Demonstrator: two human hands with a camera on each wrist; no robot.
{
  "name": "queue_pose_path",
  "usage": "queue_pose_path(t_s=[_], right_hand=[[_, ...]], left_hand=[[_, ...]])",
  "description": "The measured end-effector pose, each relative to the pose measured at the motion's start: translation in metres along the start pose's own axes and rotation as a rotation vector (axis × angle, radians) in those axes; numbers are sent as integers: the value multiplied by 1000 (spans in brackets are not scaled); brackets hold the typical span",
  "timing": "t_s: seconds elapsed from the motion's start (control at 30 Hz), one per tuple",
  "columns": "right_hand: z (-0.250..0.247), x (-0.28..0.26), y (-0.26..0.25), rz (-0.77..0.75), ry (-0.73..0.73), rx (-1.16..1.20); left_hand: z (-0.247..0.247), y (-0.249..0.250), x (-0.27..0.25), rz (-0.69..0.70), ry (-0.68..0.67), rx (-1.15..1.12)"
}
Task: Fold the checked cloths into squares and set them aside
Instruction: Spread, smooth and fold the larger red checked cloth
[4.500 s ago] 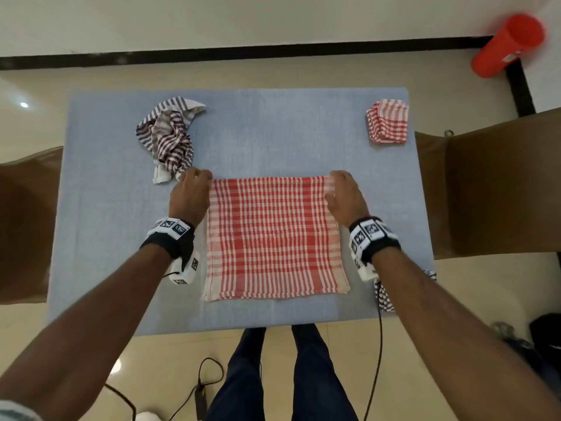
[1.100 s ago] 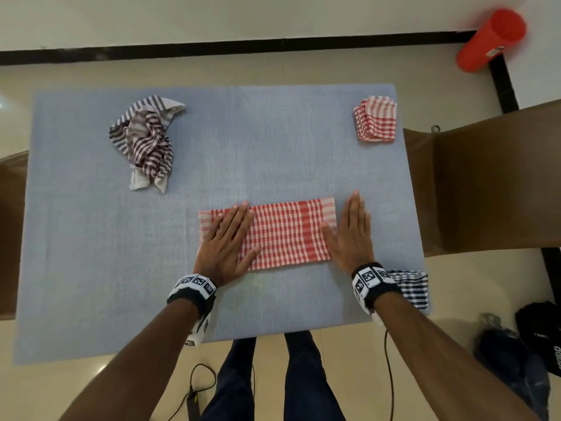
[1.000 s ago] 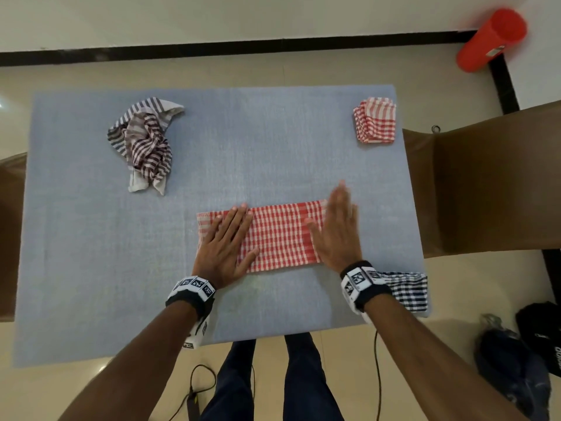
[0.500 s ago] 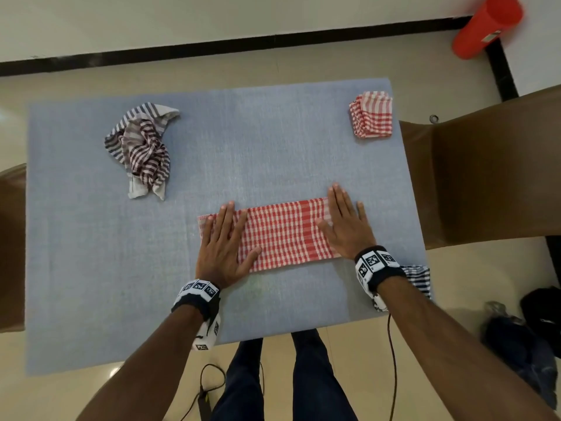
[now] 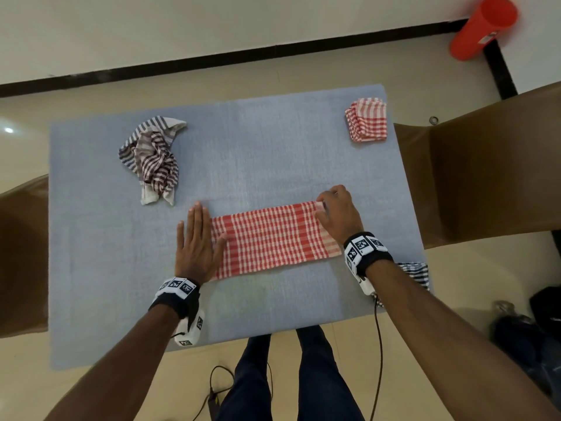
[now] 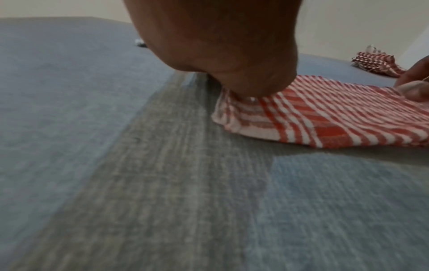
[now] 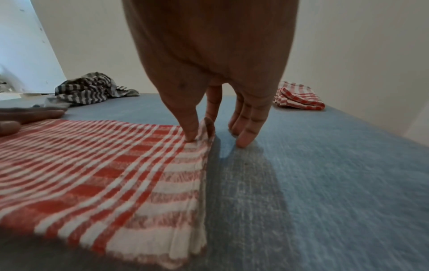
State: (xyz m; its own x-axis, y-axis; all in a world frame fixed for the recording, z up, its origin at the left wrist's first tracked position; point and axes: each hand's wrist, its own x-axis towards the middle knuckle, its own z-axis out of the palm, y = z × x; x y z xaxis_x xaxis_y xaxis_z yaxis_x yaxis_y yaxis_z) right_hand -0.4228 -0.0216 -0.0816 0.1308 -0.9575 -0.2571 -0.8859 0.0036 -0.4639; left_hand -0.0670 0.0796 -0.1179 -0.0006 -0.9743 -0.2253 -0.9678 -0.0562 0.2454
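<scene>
Right hand pinch on cloth corner

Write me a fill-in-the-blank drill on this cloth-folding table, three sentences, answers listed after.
1. The left hand lies flat on the ______ end of the red-and-white checked cloth strip.
2. The right hand pinches the strip's far right ______ between thumb and fingertips.
3. The small folded red-and-white checked square sits at the far ______ corner of the blue-grey table mat, and the crumpled dark striped cloth lies opposite it.

Missing words: left; corner; right
</scene>
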Motion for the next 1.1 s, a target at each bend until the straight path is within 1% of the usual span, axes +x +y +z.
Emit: queue_pose_path(t_s=[0.1, 0.23, 0.3, 0.37, 0.43, 0.47, 0.53, 0.63, 0.7, 0.77, 0.83, 0.87, 0.9, 0.97, 1.03, 1.1], right_hand=[[-1, 5, -2, 76, -6, 67], [-12, 5, -4, 131, 7, 225], [-17, 1, -4, 181, -40, 324], [-18, -6, 0, 234, -154, 359], [-16, -14, 6, 263, -248, 317], [-14, -18, 9, 269, -263, 297], [-11, -26, 13, 283, -259, 286], [-7, -40, 14, 308, -247, 308], [-4, -49, 10, 327, -205, 343], [-2, -58, 0, 346, -170, 400], [-2, -67, -16, 360, -114, 484], [-4, -72, -27, 336, -76, 515], [-6, -76, -40, 271, -45, 525], [-5, -86, -62, 152, -12, 536], [1, -92, -81, 78, -37, 555], [13, -96, -97, 18, -57, 521]], left_hand=[[-2, -12, -6, -9, -7, -21], [-1, -17, -11, -43, -19, -34], [-3, -11, -11, -87, -10, -54], [-10, 6, -8, -105, 9, -83], [-20, 29, -4, -62, 37, -112], [-25, 42, -1, -27, 55, -124], [-36, 70, 2, 52, 88, -144], [-45, 110, 10, 208, 129, -190], [-47, 133, 18, 239, 87, -262], [-48, 151, 25, 208, -14, -350], [-50, 165, 35, 141, -117, -439], [-52, 170, 38, 96, -155, -473], [-56, 173, 40, 45, -178, -498], [-58, 178, 45, -11, -217, -517], [-59, 175, 48, -49, -229, -522], [-62, 166, 50, -74, -208, -546]])
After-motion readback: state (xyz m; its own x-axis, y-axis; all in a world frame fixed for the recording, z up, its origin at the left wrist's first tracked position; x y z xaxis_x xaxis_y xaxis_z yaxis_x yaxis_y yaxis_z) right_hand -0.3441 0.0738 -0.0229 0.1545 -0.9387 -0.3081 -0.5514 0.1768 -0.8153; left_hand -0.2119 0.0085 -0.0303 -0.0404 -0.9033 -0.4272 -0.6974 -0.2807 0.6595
